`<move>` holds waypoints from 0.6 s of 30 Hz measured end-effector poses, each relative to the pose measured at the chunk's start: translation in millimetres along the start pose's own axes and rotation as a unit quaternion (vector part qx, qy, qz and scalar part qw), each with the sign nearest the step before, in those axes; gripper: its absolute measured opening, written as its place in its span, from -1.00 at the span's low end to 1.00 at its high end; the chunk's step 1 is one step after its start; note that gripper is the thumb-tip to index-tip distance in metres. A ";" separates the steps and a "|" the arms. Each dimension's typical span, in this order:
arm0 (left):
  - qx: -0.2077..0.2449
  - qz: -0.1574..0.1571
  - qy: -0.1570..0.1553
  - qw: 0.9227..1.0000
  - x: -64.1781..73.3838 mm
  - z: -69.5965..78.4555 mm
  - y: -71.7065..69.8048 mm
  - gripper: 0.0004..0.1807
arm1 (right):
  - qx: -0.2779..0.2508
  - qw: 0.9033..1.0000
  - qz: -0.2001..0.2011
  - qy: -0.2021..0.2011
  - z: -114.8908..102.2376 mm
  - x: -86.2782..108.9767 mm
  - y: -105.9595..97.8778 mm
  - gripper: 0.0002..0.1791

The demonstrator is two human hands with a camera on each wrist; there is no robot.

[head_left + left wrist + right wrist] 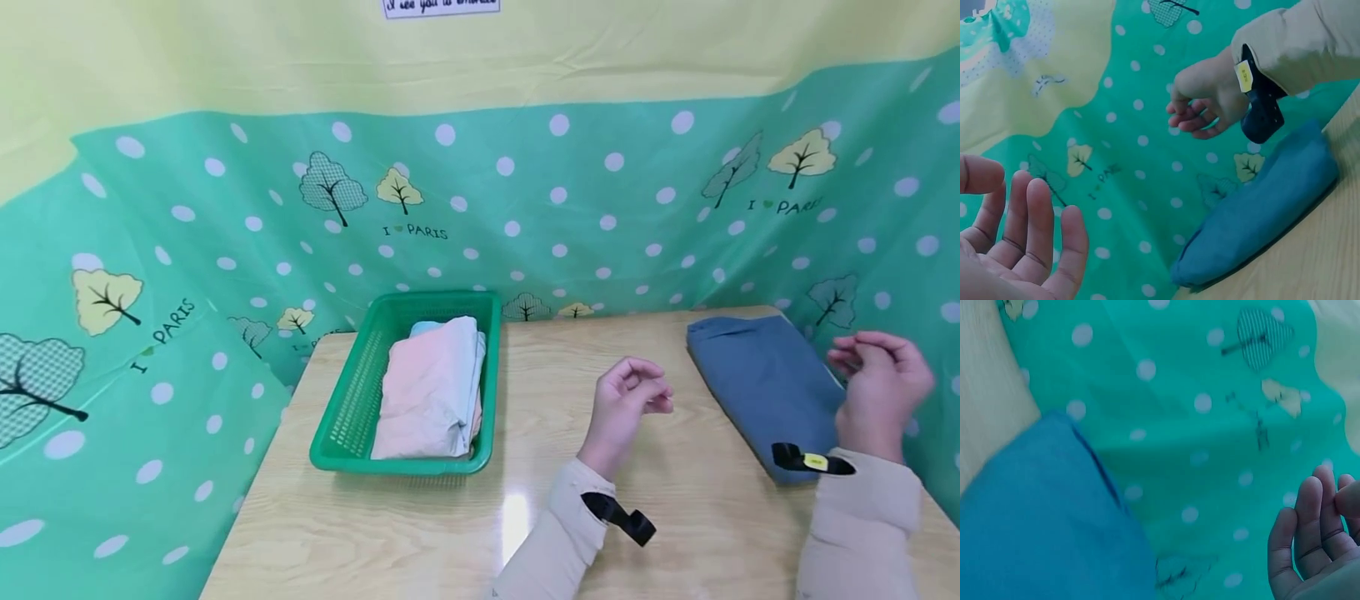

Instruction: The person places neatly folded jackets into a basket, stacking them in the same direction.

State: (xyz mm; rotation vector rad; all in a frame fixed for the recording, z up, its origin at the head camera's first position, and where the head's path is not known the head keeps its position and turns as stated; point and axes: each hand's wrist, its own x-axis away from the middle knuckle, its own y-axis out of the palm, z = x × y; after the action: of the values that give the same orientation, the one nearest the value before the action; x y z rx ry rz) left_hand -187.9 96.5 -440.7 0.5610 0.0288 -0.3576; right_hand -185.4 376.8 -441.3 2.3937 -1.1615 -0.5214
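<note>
A folded dark blue cloth [761, 383] lies flat on the right side of the table, looking like a thick bundle in the left wrist view. My right hand [885, 387] is raised over the cloth's right edge, fingers loosely bent and holding nothing. Left of the cloth, my left hand [626, 396] hovers above the wooden table with relaxed fingers and nothing in them. In the left wrist view, the left hand's fingers [1040, 219] are spread apart. Both hands are apart from the blue cloth [1054, 519].
A green plastic basket [322, 450] stands on the left part of the table [420, 533]. Inside it are folded pink and light blue cloths [427, 383]. A green and yellow curtain [540, 192] with dots and trees hangs behind and along both sides.
</note>
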 end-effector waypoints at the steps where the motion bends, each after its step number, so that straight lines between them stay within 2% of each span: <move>1: -0.001 0.001 -0.008 1.000 -0.5 -2.9 0.6 -0.90 | 0.008 1.000 0.008 -0.001 2.1 -1.8 -5.3 -0.91; 4: -0.005 -0.001 -0.030 1.000 -1.8 -11.7 0.5 -0.74 | 0.031 0.999 0.025 0.005 8.8 -6.0 -18.3 -0.90; 6: -0.008 0.001 -0.041 0.999 -2.4 -17.1 -1.2 -0.71 | 0.046 0.998 0.031 0.009 13.4 -7.9 -24.4 -0.89; 10: -0.007 0.020 -0.050 0.999 -5.6 -25.2 -4.5 -0.85 | 0.067 0.997 0.031 0.013 20.3 -15.5 -28.6 -0.89; 13: -0.006 0.040 -0.057 0.998 -7.6 -30.0 -5.8 -0.89 | 0.104 0.993 0.040 0.039 25.0 -22.1 -30.0 -0.86; 15: -0.006 0.049 -0.064 0.997 -8.5 -33.3 -5.9 -0.89 | 0.164 0.984 0.041 0.053 28.8 -25.2 -32.1 -0.81; 16: -0.007 0.052 -0.068 0.996 -8.6 -35.1 -5.8 -0.90 | 0.206 0.976 0.041 0.058 31.1 -26.2 -33.7 -0.78; 18: -0.012 0.056 -0.074 0.996 -8.9 -39.1 -5.3 -0.90 | 0.310 0.948 0.034 0.060 36.2 -26.8 -38.0 -0.73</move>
State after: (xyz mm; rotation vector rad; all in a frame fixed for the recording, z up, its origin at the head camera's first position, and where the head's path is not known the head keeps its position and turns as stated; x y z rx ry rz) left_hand -195.3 115.7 -475.5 0.5087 -0.1415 -0.2877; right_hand -194.7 411.9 -487.7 2.8276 -1.5154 0.0328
